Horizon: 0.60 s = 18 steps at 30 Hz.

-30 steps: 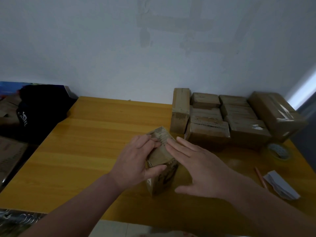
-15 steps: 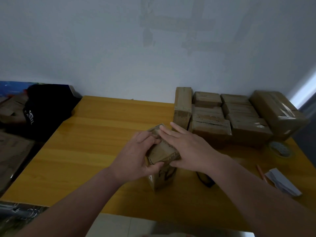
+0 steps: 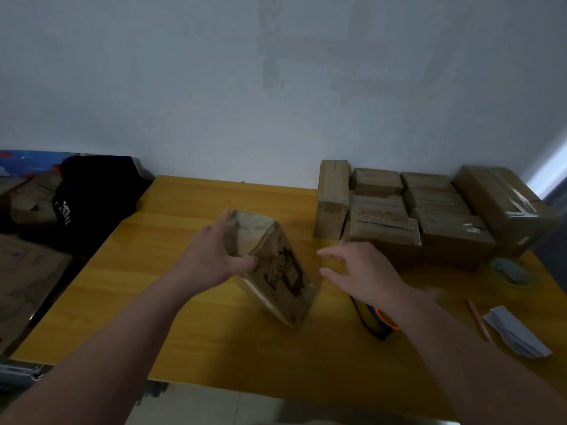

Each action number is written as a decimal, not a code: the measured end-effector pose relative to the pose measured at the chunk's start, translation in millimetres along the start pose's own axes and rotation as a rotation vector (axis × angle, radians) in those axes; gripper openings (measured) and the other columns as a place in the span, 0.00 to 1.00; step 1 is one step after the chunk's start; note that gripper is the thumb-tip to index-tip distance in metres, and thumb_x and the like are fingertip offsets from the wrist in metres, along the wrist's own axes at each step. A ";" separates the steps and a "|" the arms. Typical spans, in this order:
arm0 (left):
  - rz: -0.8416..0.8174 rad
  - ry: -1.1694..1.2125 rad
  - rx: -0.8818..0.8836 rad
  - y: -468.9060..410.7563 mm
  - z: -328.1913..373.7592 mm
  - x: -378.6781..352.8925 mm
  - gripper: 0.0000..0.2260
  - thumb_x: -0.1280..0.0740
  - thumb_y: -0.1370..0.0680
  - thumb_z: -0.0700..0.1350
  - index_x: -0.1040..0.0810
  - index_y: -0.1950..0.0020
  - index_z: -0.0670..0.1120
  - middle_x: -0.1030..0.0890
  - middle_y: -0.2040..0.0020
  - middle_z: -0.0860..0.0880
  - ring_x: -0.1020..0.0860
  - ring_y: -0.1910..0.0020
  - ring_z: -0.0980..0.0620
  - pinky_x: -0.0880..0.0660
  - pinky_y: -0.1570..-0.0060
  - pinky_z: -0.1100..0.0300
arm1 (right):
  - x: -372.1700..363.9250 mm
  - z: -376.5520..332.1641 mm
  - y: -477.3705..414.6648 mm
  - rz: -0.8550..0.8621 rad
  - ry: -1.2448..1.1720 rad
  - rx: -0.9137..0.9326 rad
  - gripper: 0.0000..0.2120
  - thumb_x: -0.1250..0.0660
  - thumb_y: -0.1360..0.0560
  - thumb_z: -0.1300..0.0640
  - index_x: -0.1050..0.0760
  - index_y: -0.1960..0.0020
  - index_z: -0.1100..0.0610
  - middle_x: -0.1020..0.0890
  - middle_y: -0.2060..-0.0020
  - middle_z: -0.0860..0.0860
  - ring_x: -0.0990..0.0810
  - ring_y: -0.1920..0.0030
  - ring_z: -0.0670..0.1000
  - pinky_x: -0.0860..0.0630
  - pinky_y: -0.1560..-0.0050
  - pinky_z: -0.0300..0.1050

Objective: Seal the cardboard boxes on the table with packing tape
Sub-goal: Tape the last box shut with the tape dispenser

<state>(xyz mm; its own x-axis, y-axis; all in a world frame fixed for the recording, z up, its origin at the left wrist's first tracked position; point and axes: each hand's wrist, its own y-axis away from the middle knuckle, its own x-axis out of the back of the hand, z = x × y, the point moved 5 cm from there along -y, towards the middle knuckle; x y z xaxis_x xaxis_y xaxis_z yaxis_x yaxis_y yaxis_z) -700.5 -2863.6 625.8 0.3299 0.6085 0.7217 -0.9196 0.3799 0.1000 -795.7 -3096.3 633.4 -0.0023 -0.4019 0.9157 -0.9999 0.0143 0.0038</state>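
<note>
A small cardboard box (image 3: pixel 273 268) with a dark printed figure on its side stands tilted on one lower edge in the middle of the yellow table (image 3: pixel 171 271). My left hand (image 3: pixel 214 256) grips its upper left end, thumb on the near face. My right hand (image 3: pixel 359 271) hovers just right of the box, fingers spread and relaxed, touching nothing. A roll of packing tape (image 3: pixel 376 320) lies on the table under my right wrist, partly hidden.
Several brown boxes (image 3: pixel 408 216) are stacked at the back right by the wall. Another tape roll (image 3: pixel 511 271), a pencil (image 3: pixel 478 320) and folded paper (image 3: pixel 515 332) lie at the right. A black bag (image 3: pixel 92 197) and flat cardboard (image 3: pixel 21 280) sit left of the table.
My right hand has lifted off the top of the box and moved to the right. My left hand has tipped the box over onto its lower edge.
</note>
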 end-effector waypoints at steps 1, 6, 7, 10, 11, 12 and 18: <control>0.011 0.103 0.051 -1.2 -6.1 2.0 0.55 0.26 0.39 0.62 0.53 0.21 0.51 0.32 0.31 0.47 0.30 0.36 0.45 0.25 0.44 0.47 | -4.0 5.3 -0.4 -0.015 -0.008 -0.036 0.19 0.34 0.22 0.49 0.27 0.32 0.46 0.22 0.38 0.43 0.24 0.40 0.44 0.27 0.40 0.41; -0.090 0.651 0.143 7.5 -18.2 -7.1 0.41 0.24 0.41 0.46 0.33 0.30 0.53 0.25 0.43 0.49 0.23 0.47 0.46 0.21 0.54 0.49 | -24.3 38.1 -1.8 -0.103 -0.128 -0.244 0.23 0.36 0.21 0.50 0.34 0.27 0.49 0.25 0.33 0.48 0.26 0.36 0.49 0.27 0.37 0.46; -0.136 0.733 0.132 10.3 -18.3 -10.1 0.38 0.26 0.46 0.47 0.30 0.36 0.57 0.25 0.43 0.50 0.22 0.48 0.48 0.20 0.54 0.53 | -27.7 43.3 -2.1 -0.119 -0.169 -0.283 0.24 0.38 0.20 0.50 0.36 0.26 0.50 0.28 0.31 0.49 0.27 0.34 0.50 0.29 0.36 0.46; -0.245 0.847 0.150 10.4 -31.8 -25.3 0.43 0.27 0.48 0.44 0.32 0.33 0.58 0.28 0.37 0.52 0.23 0.43 0.46 0.20 0.51 0.53 | -36.8 54.5 -1.5 -0.163 -0.313 -0.422 0.25 0.44 0.18 0.46 0.42 0.23 0.51 0.35 0.26 0.51 0.33 0.29 0.54 0.34 0.34 0.48; -0.281 0.852 0.177 9.5 -39.9 -31.7 0.48 0.27 0.48 0.43 0.36 0.28 0.56 0.31 0.33 0.51 0.24 0.41 0.45 0.21 0.49 0.49 | -40.0 56.7 -0.5 -0.174 -0.376 -0.464 0.26 0.45 0.18 0.46 0.44 0.22 0.51 0.37 0.25 0.52 0.35 0.28 0.55 0.35 0.32 0.50; -0.312 0.860 0.217 8.9 -47.9 -37.4 0.51 0.27 0.47 0.42 0.40 0.25 0.55 0.33 0.31 0.50 0.24 0.40 0.43 0.21 0.47 0.46 | -42.9 58.4 0.6 -0.180 -0.430 -0.497 0.26 0.45 0.18 0.45 0.45 0.22 0.51 0.39 0.24 0.52 0.36 0.27 0.56 0.35 0.30 0.52; -0.229 0.700 0.338 -3.7 -68.6 -52.1 0.34 0.29 0.31 0.35 0.33 0.27 0.53 0.25 0.37 0.46 0.22 0.46 0.45 0.23 0.53 0.53 | -53.8 68.1 6.1 -0.171 -0.490 -0.549 0.23 0.40 0.19 0.49 0.37 0.25 0.52 0.31 0.32 0.54 0.27 0.37 0.55 0.26 0.39 0.50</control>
<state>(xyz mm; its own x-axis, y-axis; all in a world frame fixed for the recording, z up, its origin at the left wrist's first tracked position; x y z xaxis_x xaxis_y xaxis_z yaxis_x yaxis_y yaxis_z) -699.6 -2848.9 540.9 0.4723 0.8784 0.0734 -0.7907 0.3854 0.4757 -802.7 -3137.0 556.9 0.0176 -0.7988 0.6014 -0.8364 0.3178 0.4466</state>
